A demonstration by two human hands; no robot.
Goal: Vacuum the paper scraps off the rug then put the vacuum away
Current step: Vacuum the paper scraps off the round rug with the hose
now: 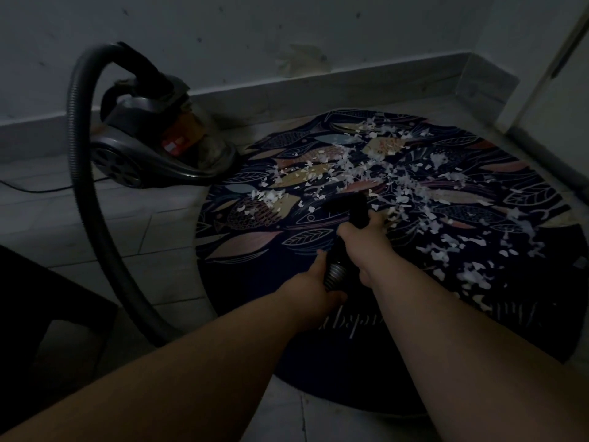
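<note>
A dim room, seen from above by the person doing the work. A round dark rug (pixel 255 250) patterned with fish and leaves lies on a tiled floor (pixel 153 237). White paper scraps (pixel 398 173) are strewn across the rug's middle, far side and right side; the near left part looks mostly bare of them.

Both hands hold the working end of the vacuum. The left hand (pixel 314 283) is wrapped round the ribbed hose (pixel 79 173) where it meets the tube. The right hand (pixel 361 232), further out, is clamped on the dark nozzle (pixel 345 207). The nozzle's long axis runs straight away from the person, near to far. The thickest scraps lie just beyond its tip and off to the right, so the right hand is the nearer one to them.

The vacuum (pixel 153 148) body sits on the floor at far left, just beside the rug's edge and near the wall (pixel 287 27). Its hose arches up and then down toward the near left.

The nozzle mouth is black against black rug, so whether it touches the pile cannot be told. The left forearm hides the hose's last stretch. The rug's right edge is cut off, and the arms partly cover lettering on it.
</note>
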